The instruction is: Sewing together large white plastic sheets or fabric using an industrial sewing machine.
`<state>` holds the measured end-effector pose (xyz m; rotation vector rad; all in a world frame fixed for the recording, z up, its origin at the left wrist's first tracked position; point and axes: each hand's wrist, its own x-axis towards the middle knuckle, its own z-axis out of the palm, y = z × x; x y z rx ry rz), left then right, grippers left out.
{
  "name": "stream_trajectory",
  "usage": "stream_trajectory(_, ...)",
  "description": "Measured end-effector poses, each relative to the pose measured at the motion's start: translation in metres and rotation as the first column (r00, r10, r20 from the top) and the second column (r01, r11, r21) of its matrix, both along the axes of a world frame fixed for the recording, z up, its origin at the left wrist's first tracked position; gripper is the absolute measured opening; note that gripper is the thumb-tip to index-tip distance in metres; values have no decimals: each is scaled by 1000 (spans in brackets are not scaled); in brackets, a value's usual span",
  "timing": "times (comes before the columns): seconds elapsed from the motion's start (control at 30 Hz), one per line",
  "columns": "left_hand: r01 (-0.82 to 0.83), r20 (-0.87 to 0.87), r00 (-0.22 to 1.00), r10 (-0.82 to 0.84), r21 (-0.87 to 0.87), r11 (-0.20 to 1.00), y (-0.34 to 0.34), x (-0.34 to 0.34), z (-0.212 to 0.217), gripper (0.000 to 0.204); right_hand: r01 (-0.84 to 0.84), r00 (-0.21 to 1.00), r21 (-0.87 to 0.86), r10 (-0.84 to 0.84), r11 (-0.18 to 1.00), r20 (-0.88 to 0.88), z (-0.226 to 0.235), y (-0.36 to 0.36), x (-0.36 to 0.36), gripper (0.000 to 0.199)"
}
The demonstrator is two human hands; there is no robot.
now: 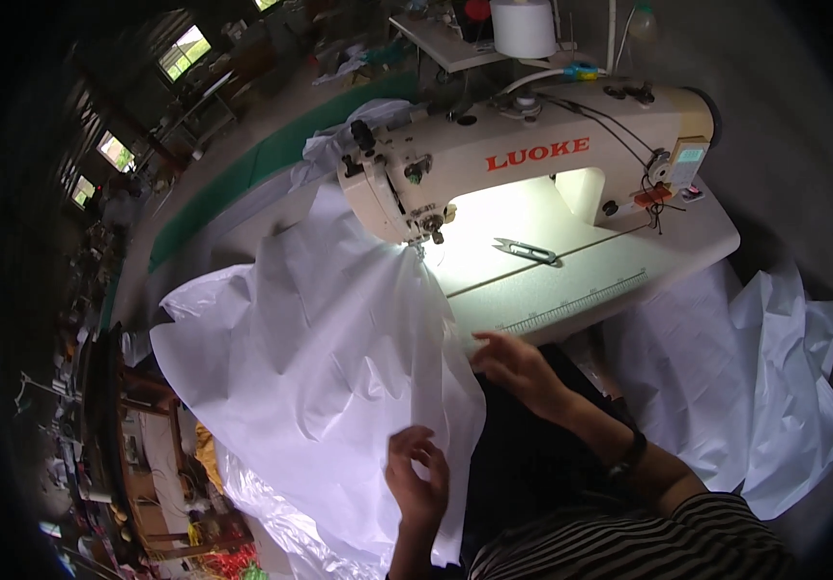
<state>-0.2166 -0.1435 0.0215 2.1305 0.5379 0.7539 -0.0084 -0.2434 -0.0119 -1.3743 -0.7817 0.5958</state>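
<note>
A large sheet of thin white fabric [310, 338] is draped over the left part of the sewing machine table, its gathered end running up to the needle area. The white sewing machine [542, 135] stands across the upper middle with its lamp lit. My left hand [418, 474] is over the lower part of the fabric, fingers loosely curled and apart from the thumb, with nothing visible in them. Close to the table's front edge and the fabric's right side, my right hand [523, 377] has its fingers loosely stretched and holds nothing. Thread snips [528, 252] lie on the machine bed.
More white fabric [755, 387] hangs down at the right of the table. A white thread cone [523, 29] stands behind the machine. A green strip [243, 174] runs along the far left side. Crumpled clear plastic [281, 512] and coloured scraps [233, 561] lie at the lower left.
</note>
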Motion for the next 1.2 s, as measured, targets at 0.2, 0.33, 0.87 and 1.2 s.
stream_trajectory(0.2,-36,-361,924,125,244,969,-13,-50,-47,54,-310,946,-83,298,947,-130,-30,-35,-69,31)
stream_trajectory(0.33,-203,-438,850,294,244,948,65,-105,-77,43,-443,606,135,407,886,-684,-3,-83,-56,36)
stream_trajectory(0.87,-171,-260,931,255,305,937,-29,-28,-44,72,-455,854,-297,317,839,-414,-3,-26,-60,36)
stream_trajectory(1.2,-293,-332,921,205,-245,924,4,-84,-25,42,-398,909,-301,328,866,-259,13,-36,-89,42)
